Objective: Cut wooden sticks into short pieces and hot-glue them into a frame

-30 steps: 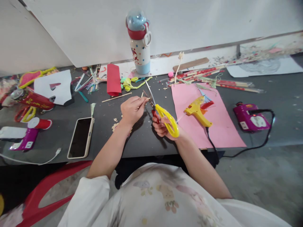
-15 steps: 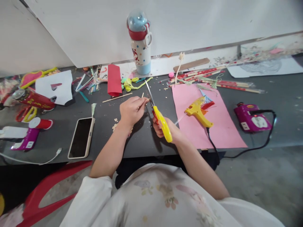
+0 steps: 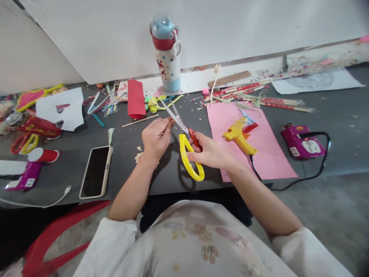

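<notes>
One pair of yellow-and-red scissors (image 3: 182, 124), blades parted, slants forward-left over the worktop (image 3: 123, 142) from the right hand (image 3: 209, 151) gripping both handles, just beside the left hand (image 3: 156, 138), pinched closed, contents unclear.

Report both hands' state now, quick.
Left hand: closed in a pinch; anything held cannot be made out.
Right hand: closed, holding scissors, blades apart.

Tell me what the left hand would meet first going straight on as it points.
Likely the yellow-and-red-handled metal scissors, whose blades appear just beyond the left hand; depth is unclear.
</notes>
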Available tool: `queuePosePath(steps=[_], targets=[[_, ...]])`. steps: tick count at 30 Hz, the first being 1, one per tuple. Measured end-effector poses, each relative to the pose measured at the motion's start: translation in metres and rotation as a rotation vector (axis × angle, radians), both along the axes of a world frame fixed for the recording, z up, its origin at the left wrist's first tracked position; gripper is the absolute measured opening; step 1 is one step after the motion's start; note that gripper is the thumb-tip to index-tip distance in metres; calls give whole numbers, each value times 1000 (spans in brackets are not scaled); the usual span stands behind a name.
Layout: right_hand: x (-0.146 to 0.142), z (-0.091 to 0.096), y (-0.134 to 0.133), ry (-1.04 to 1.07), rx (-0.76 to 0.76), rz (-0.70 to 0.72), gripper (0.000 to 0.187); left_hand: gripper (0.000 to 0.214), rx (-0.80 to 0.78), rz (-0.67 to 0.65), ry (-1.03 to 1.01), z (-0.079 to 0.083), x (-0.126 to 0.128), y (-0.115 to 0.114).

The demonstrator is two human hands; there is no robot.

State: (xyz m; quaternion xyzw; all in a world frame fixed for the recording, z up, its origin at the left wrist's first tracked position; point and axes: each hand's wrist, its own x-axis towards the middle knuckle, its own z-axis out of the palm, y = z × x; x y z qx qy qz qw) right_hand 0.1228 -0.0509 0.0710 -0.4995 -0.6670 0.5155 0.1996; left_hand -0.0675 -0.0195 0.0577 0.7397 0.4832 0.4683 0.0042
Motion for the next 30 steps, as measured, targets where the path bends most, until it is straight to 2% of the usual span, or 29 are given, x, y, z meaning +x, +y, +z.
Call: queuePosePath(steps=[4,7,13,23,30], targets=[[3,12,11,-107,42,73,35,29,9,23,4,-4,0,4],[1,13,21,-137,11,109,30,28,12,47,29,-6,-1,6],[-7,3,38,-101,-21,140,40,31,-96,122,1,-4,-6,7],[2,-10,35,22,38,118,40,41,-314,97,-111,14,-3,4],[4,-10,35,34,45,123,37,42,-343,100,-99,15,-2,3]])
